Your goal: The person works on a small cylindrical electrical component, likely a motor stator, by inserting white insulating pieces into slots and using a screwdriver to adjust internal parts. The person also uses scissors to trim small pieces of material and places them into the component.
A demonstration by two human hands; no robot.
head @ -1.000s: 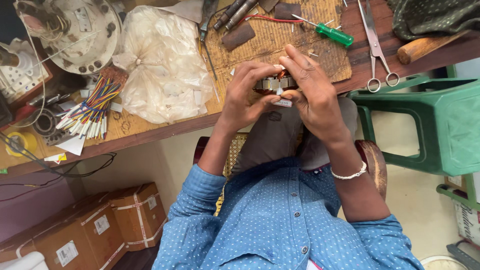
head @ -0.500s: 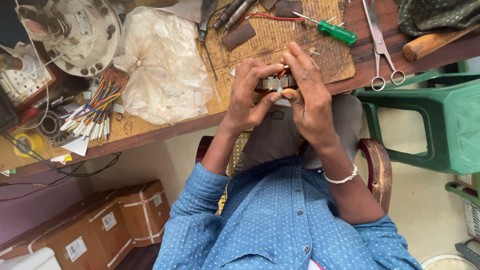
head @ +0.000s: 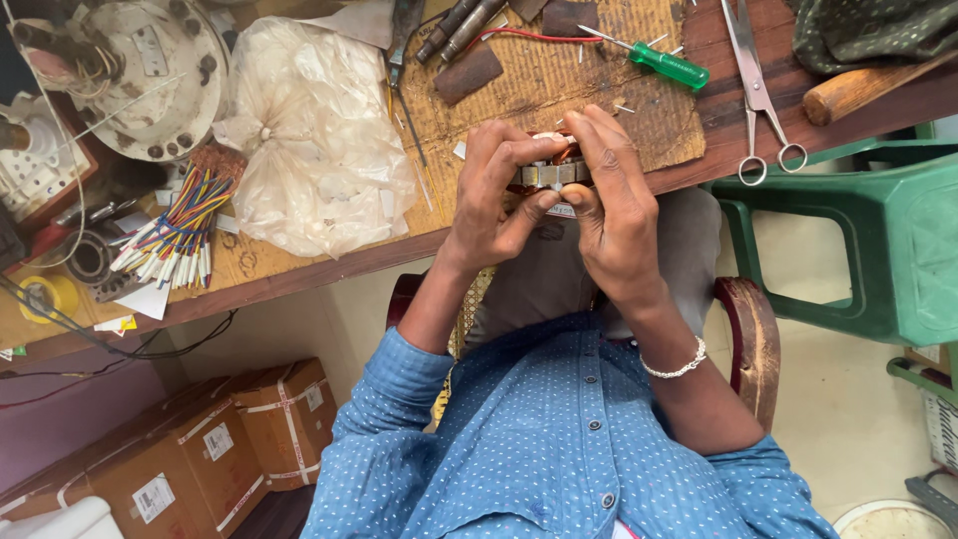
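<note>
In the head view, the left hand [head: 496,205] and the right hand [head: 611,205] are meeting in the upper middle of the frame, just over the front edge of the counter [head: 299,274]. Between them they are grasping a small round metal part with copper wire [head: 547,172]; the left fingers are curling over its left side and the right fingers are wrapping its top and right side, with both thumbs pressing up from below. Most of the part is hidden by the fingers, so only a grey band and a bit of copper are showing.

Above the hands, a green-handled screwdriver [head: 659,62] is lying on a brown mat [head: 559,90], well apart from the part. A pair of scissors [head: 755,100] is lying at the upper right, near a wooden handle [head: 848,92]. To the left of the hands a crumpled clear plastic bag [head: 314,140] is sitting on the counter, and further left a bundle of coloured wires [head: 175,225]. A green plastic stool [head: 878,250] is standing at the right edge.
</note>
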